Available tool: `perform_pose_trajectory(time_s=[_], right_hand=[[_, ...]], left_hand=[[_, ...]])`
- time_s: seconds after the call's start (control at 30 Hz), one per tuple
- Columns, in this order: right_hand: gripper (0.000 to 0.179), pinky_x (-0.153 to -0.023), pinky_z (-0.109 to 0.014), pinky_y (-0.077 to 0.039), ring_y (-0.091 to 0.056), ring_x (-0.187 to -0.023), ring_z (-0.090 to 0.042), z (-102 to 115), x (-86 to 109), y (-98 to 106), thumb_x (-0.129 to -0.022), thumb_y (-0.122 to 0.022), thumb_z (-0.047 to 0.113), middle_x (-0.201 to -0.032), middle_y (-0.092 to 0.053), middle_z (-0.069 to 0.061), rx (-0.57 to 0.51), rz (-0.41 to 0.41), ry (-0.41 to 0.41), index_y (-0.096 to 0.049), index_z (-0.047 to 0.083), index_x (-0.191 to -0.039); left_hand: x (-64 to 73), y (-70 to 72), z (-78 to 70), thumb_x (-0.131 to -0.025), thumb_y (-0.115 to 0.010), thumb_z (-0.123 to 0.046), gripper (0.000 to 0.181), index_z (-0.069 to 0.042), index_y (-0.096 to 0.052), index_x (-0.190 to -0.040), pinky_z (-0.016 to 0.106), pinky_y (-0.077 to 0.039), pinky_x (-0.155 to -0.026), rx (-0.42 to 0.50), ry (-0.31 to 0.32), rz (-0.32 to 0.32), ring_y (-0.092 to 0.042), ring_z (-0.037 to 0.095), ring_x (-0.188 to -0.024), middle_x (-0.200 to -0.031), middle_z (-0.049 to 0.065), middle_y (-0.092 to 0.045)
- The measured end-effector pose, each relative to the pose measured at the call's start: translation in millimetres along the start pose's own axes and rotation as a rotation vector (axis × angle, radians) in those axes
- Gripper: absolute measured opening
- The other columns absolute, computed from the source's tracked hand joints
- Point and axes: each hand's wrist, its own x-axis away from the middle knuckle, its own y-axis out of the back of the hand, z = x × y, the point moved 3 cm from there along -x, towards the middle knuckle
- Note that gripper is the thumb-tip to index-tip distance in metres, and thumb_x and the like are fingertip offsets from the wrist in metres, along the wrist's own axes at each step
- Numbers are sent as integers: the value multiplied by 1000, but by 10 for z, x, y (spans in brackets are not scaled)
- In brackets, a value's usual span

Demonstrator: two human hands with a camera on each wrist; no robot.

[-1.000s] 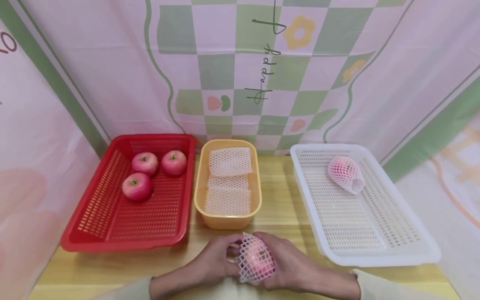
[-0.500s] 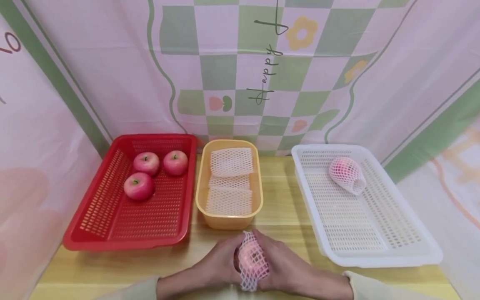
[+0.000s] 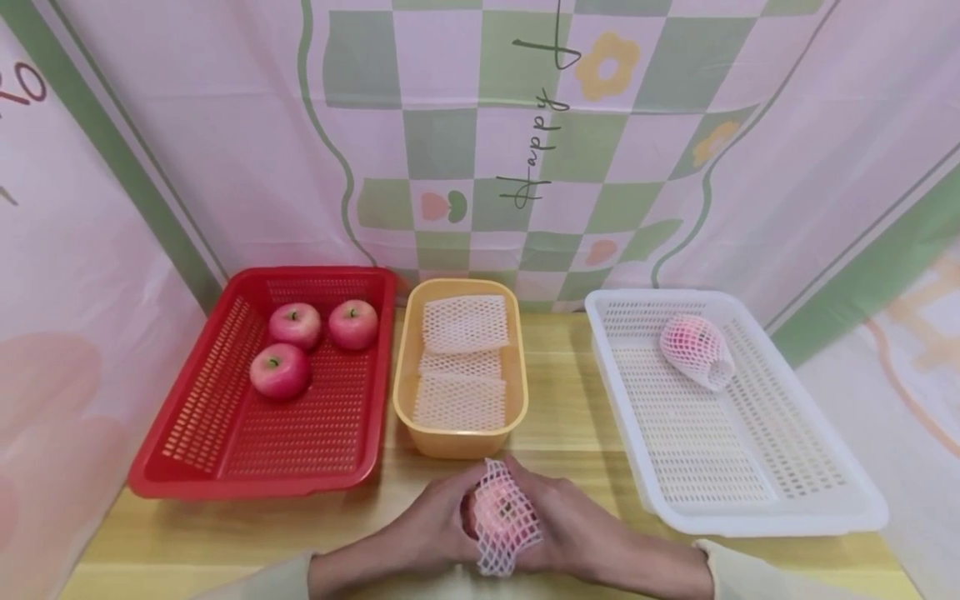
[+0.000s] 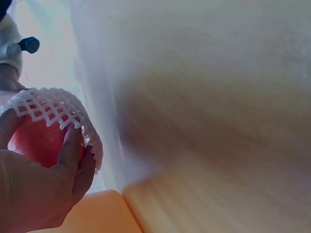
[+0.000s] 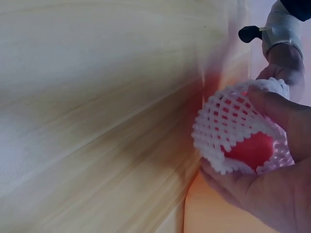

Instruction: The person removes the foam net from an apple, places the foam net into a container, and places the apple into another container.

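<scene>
Both hands hold one red apple (image 4: 40, 141) partly covered by a white foam net sleeve (image 3: 504, 521), low over the front of the table. My left hand (image 3: 442, 518) grips the apple's left side, where bare red skin shows between its fingers in the left wrist view. From the right, my right hand (image 3: 558, 527) holds the netted side, thumb lying on the mesh in the right wrist view. The net's lower edge hangs loose below the apple. Straight ahead of the hands, a yellow tub (image 3: 461, 443) contains several flat foam nets (image 3: 461, 404).
On the left, a red basket (image 3: 258, 486) holds three bare apples (image 3: 280, 371). A white basket (image 3: 772, 521) stands at the right with one netted apple (image 3: 696, 350) in its far part. A patterned curtain (image 3: 442, 142) rises behind the wooden table (image 3: 555, 400).
The left fingers have closed in further round the apple's left side. The net has shifted on the apple, and its lower edge now hangs narrower and looser beneath.
</scene>
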Motion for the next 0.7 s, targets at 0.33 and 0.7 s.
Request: perform_pose_trajectory(time_s=[0.33,0.7], right_hand=[[98,-86,-26,-62,-75,-102,-13,-28,57,50,-88,-84,43,-117,-78,-14,17,-50,134,-39,-12,-156],[51,-87,-21,-60,-76,-107,-20,-70,88,130,-92,-82,19,-125,-75,-12,-28,-176,162,-68,1,-138]], left_hand=[[19,57,3,-61,-80,12,89,-21,-61,-141,25,-49,-100,-10,23,-17,-62,9,-115,-126,-4,-70],[27,135,-2,-60,-77,7,89,-23,-63,-143,29,-48,-104,-25,88,-67,-62,14,-119,-128,-4,-69]])
